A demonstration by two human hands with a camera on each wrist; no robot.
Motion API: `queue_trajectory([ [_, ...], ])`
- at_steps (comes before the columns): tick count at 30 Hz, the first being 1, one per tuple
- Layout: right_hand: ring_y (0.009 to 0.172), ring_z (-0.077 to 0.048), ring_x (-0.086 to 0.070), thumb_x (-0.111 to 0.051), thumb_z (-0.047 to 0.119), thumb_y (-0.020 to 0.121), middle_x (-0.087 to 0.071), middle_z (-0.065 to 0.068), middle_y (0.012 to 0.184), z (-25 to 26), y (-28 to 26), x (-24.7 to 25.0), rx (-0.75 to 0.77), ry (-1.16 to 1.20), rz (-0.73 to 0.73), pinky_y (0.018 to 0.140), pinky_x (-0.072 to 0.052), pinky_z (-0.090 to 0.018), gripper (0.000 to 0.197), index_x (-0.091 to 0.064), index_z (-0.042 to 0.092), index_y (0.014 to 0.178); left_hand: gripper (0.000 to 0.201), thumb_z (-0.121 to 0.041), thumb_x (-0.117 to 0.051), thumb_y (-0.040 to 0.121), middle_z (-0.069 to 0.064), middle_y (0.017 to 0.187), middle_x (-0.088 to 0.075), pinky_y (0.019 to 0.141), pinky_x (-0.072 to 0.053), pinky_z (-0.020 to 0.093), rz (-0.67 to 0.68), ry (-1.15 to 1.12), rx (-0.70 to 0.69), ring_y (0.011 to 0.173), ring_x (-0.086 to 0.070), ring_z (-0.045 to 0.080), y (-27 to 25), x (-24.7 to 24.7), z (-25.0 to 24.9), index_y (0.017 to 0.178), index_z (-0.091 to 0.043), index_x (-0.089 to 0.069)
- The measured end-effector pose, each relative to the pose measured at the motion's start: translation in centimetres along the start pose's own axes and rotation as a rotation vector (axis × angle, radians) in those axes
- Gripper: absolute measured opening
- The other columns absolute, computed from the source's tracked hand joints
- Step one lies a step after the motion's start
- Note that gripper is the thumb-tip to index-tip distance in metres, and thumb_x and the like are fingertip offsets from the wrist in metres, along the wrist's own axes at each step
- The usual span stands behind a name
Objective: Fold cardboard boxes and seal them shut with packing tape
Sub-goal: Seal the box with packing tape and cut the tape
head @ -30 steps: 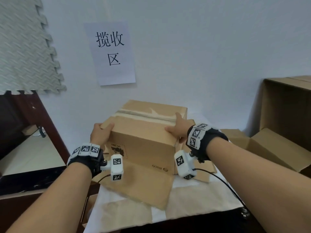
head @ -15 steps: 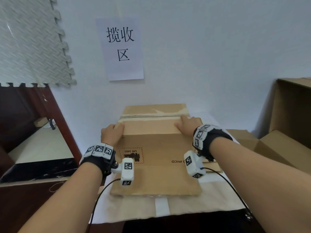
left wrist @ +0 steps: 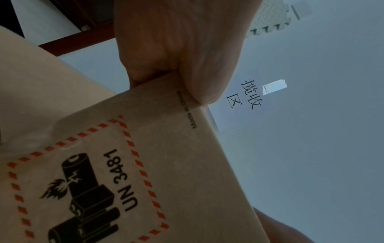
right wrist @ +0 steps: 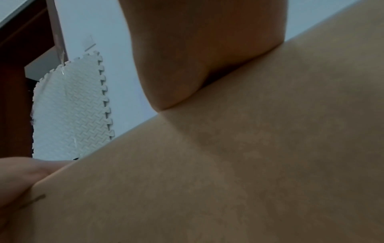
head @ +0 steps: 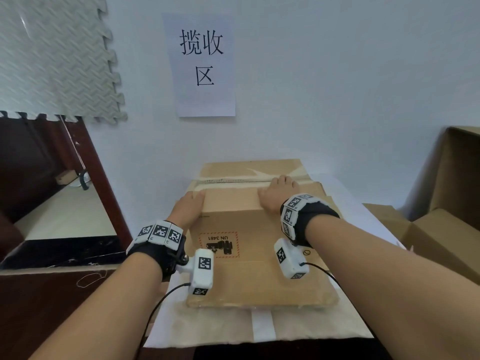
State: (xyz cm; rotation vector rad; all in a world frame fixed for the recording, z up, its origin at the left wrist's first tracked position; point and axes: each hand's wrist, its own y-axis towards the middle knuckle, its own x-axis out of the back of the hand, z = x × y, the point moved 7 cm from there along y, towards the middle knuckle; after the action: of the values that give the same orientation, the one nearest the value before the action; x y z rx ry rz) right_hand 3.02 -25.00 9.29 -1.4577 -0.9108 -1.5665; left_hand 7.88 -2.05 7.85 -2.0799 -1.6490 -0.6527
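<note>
The left hand (head: pixel 188 209) pinches the cardboard box (head: pixel 259 255) at its left corner on the table (head: pixel 363 320); the right hand (head: pixel 276 194) presses flat, fingers straight. Squaring the box likely needs even pressure from both.

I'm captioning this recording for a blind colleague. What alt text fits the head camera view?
Two bare hands hold a cardboard box on a paper-covered table: the left hand at its left corner, the right hand flat on top. Behind, a paper sign hangs on the white wall; more cardboard boxes sit at right.
</note>
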Motion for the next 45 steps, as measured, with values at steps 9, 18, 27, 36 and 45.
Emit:
queue_trajectory([
  [9,0.146,-0.028,-0.012,-0.018,0.041,0.099,-0.012,-0.015,0.158,8.1,0.4,-1.2,0.287,-0.016,0.050,0.119,-0.012,-0.045,0.063,-0.017,0.004,0.150,0.049,-0.036,-0.018,0.105,0.008,0.134,-0.047,0.100,-0.039,0.038,0.029,-0.051,0.009,0.116,-0.046,0.024,0.3,0.3,0.6,0.142,-0.008,-0.036],
  [18,0.147,-0.022,-0.008,-0.017,0.039,0.101,-0.007,-0.009,0.160,12.6,-0.8,-1.3,0.487,-0.029,0.059,0.120,-0.007,-0.046,0.059,-0.013,0.007,0.152,0.046,-0.033,-0.018,0.106,0.013,0.130,-0.052,0.103,-0.043,0.047,0.040,-0.063,-0.018,0.117,-0.051,0.029,0.8,0.4,0.9,0.135,-0.005,-0.040],
  [27,0.148,-0.017,-0.003,-0.013,0.033,0.104,-0.006,0.005,0.160,15.3,-1.4,-1.5,0.635,0.009,0.083,0.118,-0.002,-0.049,0.051,-0.012,0.020,0.153,0.048,-0.030,-0.015,0.107,0.014,0.137,-0.047,0.100,-0.037,0.033,0.011,0.048,-0.053,0.119,-0.047,0.026,0.6,0.3,0.6,0.138,-0.005,-0.041],
  [36,0.147,-0.020,-0.008,-0.016,0.044,0.102,-0.007,0.005,0.160,8.4,-0.1,-0.1,0.507,0.020,0.095,0.119,-0.007,-0.046,0.055,-0.014,0.024,0.152,0.045,-0.032,-0.017,0.106,0.015,0.134,-0.050,0.105,-0.039,0.047,-0.030,0.012,0.010,0.119,-0.048,0.029,0.6,0.0,0.8,0.134,-0.007,-0.043],
  [45,0.146,-0.034,-0.005,-0.018,0.057,0.096,-0.005,0.002,0.160,0.8,-0.3,0.3,0.272,-0.021,0.118,0.118,-0.007,-0.050,0.062,-0.014,0.028,0.151,0.042,-0.035,-0.018,0.103,0.014,0.126,-0.056,0.105,-0.039,0.051,-0.031,-0.027,0.037,0.116,-0.050,0.032,1.0,0.0,1.3,0.110,-0.016,-0.054],
])
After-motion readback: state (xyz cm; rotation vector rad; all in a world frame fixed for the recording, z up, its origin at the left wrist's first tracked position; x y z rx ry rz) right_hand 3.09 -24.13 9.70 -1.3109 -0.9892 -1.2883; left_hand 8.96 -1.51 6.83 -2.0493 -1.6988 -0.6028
